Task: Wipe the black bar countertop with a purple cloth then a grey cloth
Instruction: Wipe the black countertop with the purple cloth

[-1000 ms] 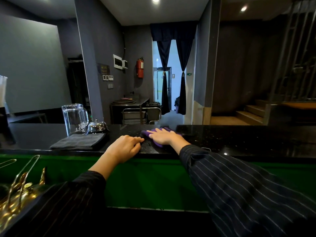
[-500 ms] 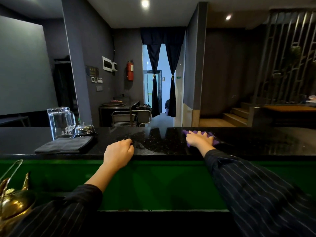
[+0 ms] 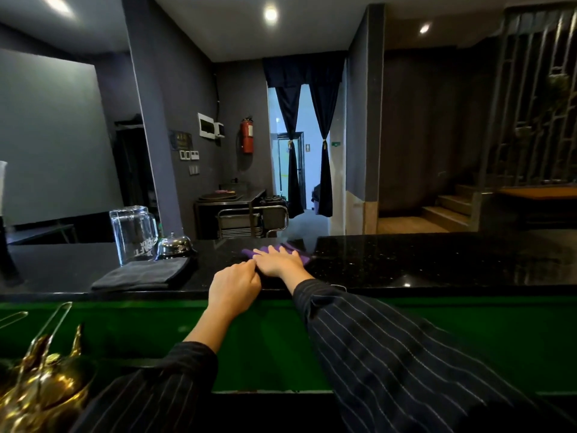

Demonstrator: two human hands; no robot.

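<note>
The black speckled countertop (image 3: 421, 260) runs across the view above a green front panel. My right hand (image 3: 279, 260) lies flat, palm down, on the purple cloth (image 3: 301, 253), which shows around the fingers near the counter's middle. My left hand (image 3: 234, 287) is curled over the near edge of the counter, its fingers closed and touching the right hand's thumb side. A folded grey cloth (image 3: 142, 275) lies flat on the counter to the left, untouched.
A clear glass mug (image 3: 132, 234) and a chrome call bell (image 3: 173, 245) stand just behind the grey cloth. Gold-coloured metal barware (image 3: 40, 385) sits at the lower left below the counter. A dark object (image 3: 6, 245) stands at the far left edge.
My right hand slid the purple cloth out to the right, then back left until it met my left hand. My left hand stayed on the counter edge.
</note>
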